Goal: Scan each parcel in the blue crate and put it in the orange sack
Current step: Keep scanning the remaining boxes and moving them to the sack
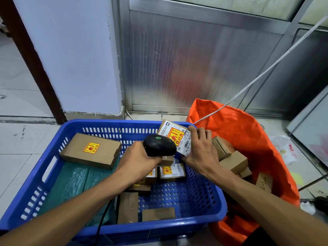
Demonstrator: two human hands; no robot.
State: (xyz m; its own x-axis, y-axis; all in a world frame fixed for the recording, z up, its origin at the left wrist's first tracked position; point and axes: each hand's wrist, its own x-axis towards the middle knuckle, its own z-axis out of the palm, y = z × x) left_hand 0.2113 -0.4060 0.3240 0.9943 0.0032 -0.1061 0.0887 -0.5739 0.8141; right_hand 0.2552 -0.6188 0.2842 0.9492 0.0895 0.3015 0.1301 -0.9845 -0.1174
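In the crate [58, 174] more boxes wait; my left hand [138, 160] grips the scanner [159, 145], aimed right at the parcel [174, 137] my right hand [200, 150] holds tilted, label up, beside the sack [239, 125]

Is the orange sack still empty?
No. Several brown cardboard parcels already lie inside the orange sack, beside the blue crate.

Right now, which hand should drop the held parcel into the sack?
Right hand: it already grips the parcel beside the orange sack. Left hand holds the scanner.
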